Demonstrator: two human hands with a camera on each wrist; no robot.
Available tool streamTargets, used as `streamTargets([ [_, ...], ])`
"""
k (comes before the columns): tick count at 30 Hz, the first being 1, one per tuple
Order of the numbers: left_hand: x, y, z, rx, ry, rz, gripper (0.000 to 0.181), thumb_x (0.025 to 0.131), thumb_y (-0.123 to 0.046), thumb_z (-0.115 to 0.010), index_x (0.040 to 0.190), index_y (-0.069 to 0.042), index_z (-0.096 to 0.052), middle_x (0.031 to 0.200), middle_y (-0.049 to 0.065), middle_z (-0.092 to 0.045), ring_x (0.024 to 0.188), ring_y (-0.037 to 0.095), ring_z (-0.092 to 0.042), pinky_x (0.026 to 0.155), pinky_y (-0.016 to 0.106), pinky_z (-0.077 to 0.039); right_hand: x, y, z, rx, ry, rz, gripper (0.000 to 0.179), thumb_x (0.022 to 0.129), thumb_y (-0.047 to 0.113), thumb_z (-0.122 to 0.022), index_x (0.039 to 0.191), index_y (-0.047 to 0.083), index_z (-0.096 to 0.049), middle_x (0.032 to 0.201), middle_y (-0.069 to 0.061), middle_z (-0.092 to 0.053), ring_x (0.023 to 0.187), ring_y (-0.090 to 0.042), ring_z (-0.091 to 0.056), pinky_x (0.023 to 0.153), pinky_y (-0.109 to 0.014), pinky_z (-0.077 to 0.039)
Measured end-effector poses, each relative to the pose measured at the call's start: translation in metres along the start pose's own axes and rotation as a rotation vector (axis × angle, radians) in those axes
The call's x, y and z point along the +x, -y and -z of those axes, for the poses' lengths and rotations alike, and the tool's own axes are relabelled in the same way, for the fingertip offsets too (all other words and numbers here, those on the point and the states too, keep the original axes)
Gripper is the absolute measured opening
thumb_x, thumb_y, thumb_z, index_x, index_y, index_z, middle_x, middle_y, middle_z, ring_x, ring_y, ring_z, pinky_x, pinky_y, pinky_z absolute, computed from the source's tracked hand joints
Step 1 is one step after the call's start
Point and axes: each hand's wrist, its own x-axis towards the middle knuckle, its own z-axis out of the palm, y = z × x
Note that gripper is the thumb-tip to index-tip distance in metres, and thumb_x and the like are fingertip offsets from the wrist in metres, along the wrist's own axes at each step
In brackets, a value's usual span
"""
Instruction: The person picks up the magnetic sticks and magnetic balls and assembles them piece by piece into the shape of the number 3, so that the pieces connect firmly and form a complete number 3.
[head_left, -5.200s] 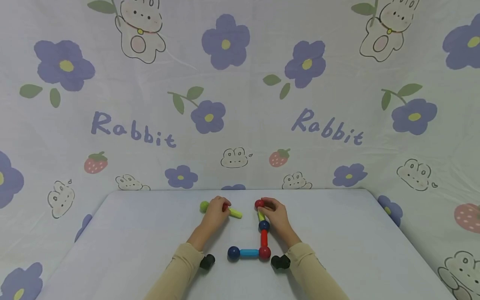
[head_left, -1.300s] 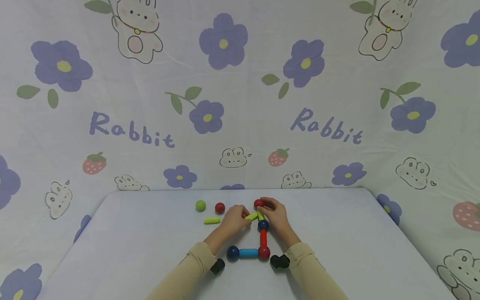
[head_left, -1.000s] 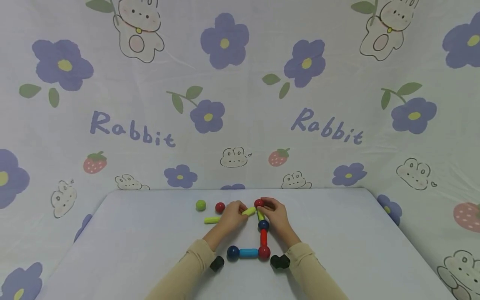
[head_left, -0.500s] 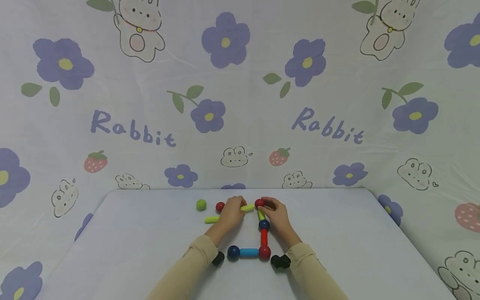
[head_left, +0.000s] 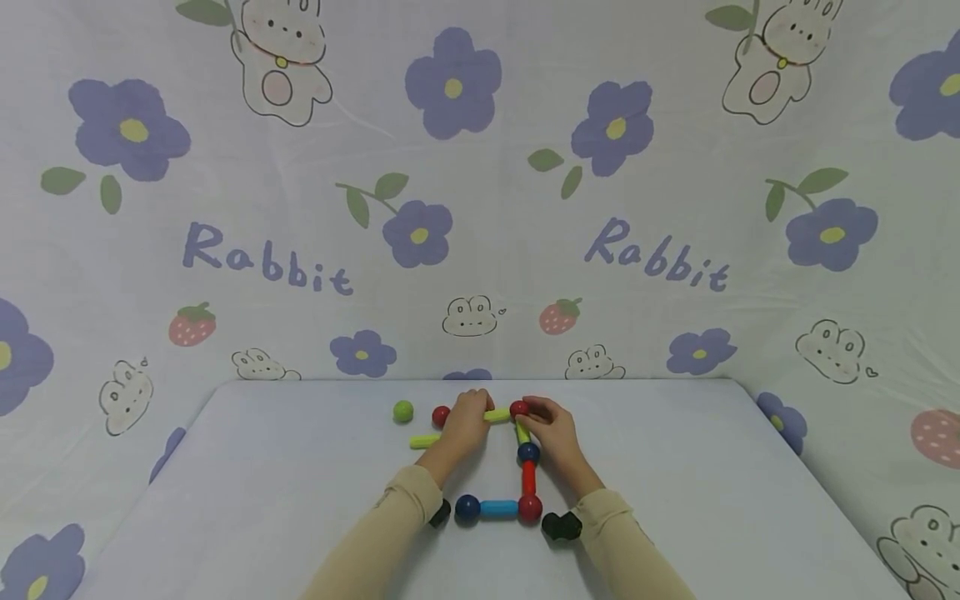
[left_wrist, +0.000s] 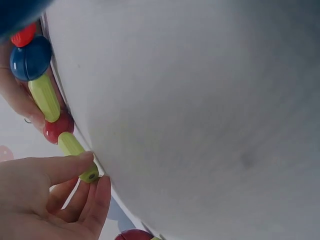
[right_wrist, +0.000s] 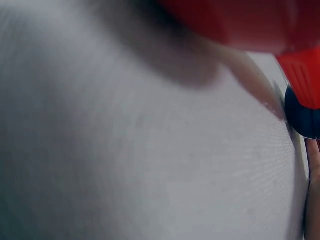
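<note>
In the head view my left hand (head_left: 465, 423) pinches a yellow-green magnetic rod (head_left: 497, 415). In the left wrist view the left thumb and fingers hold that rod (left_wrist: 73, 145) by one end, and its other end meets a red ball (left_wrist: 59, 127). My right hand (head_left: 557, 431) grips the same red ball (head_left: 519, 409) at the top of a joined chain. Below that ball follow a second yellow-green rod (head_left: 522, 432), a dark blue ball (head_left: 528, 452), a red rod (head_left: 528, 479), a red ball (head_left: 530, 508), a light blue rod (head_left: 498, 508) and another dark blue ball (head_left: 468, 507).
Left of the left hand lie a green ball (head_left: 403, 411), a loose red ball (head_left: 441, 416) and a partly hidden yellow-green rod (head_left: 424, 442). Black wrist cameras (head_left: 562, 526) sit near both cuffs. A patterned cloth (head_left: 480, 208) hangs behind the white table (head_left: 300, 500).
My left hand has left the loose pieces and moved right with one yellow-green rod. During the last second it rose slightly, bringing the rod against the red ball. The right hand stayed in place.
</note>
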Motion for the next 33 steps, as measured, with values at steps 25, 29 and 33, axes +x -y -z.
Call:
streamTargets([
  [25,-0.003,0.000,0.004,-0.024,-0.013,-0.050,0.032,0.090,0.004,-0.059,0.119,-0.008,-0.058,0.116,0.010,-0.059,0.112,0.023,-0.056,0.101,0.036,-0.050,-0.001,-0.001,0.000,-0.007,0.016,0.008,0.044,0.090,0.014,-0.069,0.132,0.007,-0.059,0.134,-0.017,-0.060,0.122,-0.031,-0.060,0.106,-0.041,-0.047],
  [29,-0.007,0.004,0.008,-0.050,-0.071,-0.083,0.031,0.091,0.001,-0.060,0.120,-0.010,-0.058,0.120,0.009,-0.059,0.115,0.023,-0.055,0.101,0.037,-0.050,-0.002,0.000,-0.001,0.004,0.006,0.012,0.043,0.090,0.013,-0.069,0.131,0.005,-0.059,0.133,-0.018,-0.061,0.120,-0.031,-0.061,0.104,-0.039,-0.049],
  [33,-0.012,0.009,0.014,-0.107,-0.158,-0.103,0.030,0.089,-0.001,-0.065,0.118,-0.009,-0.060,0.120,0.011,-0.060,0.116,0.027,-0.055,0.100,0.040,-0.050,-0.002,0.001,-0.001,0.006,-0.005,0.022,0.042,0.088,0.010,-0.070,0.128,0.004,-0.060,0.130,-0.018,-0.062,0.119,-0.031,-0.062,0.102,-0.037,-0.051],
])
